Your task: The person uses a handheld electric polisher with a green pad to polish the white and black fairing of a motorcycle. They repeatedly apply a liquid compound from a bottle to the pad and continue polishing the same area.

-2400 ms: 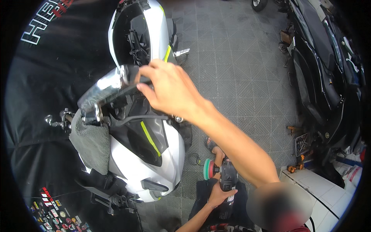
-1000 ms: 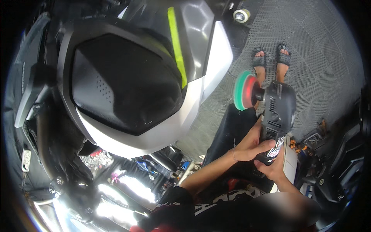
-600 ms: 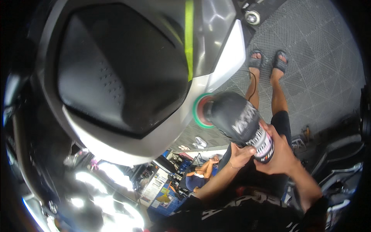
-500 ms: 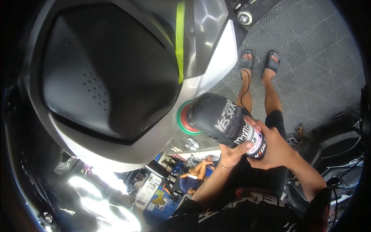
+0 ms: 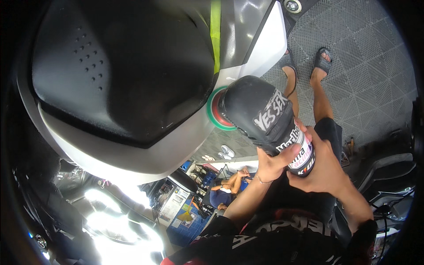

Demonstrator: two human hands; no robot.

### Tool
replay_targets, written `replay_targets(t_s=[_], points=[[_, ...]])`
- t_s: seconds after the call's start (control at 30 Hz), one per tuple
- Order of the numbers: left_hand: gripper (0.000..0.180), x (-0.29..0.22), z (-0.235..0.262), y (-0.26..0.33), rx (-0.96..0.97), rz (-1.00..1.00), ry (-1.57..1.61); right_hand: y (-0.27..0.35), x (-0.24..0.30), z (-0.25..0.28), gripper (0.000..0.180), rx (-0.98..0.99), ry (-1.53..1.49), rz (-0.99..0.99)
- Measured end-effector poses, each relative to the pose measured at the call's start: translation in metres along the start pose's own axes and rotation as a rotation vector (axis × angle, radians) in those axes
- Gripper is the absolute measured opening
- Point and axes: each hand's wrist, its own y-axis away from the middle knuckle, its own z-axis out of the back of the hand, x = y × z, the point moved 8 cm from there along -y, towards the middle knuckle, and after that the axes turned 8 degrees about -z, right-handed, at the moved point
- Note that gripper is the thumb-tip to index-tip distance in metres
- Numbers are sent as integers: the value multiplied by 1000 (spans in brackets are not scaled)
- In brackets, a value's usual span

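Both my hands hold a black polisher [image 5: 256, 99] with stickers on its body. My left hand [image 5: 274, 164] wraps its lower side, the thumb lying over the sticker. My right hand [image 5: 324, 165] grips the rear end, its fingers curled round it. The polisher's green-edged, red-backed pad [image 5: 216, 110] rests against the silver-grey body panel [image 5: 176, 150] of a motor scooter. That panel curves around a large black seat-like cover [image 5: 132, 66]. A strip of yellow-green tape [image 5: 215, 39] runs along the panel, above the pad. The pad's working face is hidden.
A black cord [image 5: 293, 86] trails from the polisher past my legs. Grey tile flooring [image 5: 362, 66] lies to the right, with another dark scooter [image 5: 384, 172] lower right. A person in blue [image 5: 218, 196] sits near shelving. Bright lights [image 5: 115, 221] glare lower left.
The whole view has shifted, so panel, tape and polisher sit higher and slightly right. Both hands keep their grip, and the pad stays against nearly the same stretch of panel.
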Motion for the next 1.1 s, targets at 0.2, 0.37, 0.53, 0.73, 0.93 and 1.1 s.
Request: replay_targets(t_s=[0.2, 0.37, 0.53, 0.73, 0.93, 1.1], points=[[49, -16, 8, 17, 29, -11, -17, 12, 4, -21, 65, 15, -178, -31], [49, -19, 13, 27, 21, 69, -22, 24, 3, -37, 68, -36, -259, -123], [47, -24, 19, 41, 60, 159, -3, 38, 14, -46, 69, -73, -278, -160], [48, -6, 12, 30, 106, 214, -100, 40, -8, -43, 69, -105, -326, -207], [49, 1, 17, 33, 150, 290, -129, 48, -12, -46, 68, -131, -399, -216], [56, -3, 9, 33, 180, 284, -23, 54, -2, -47, 70, -171, -348, -214]])
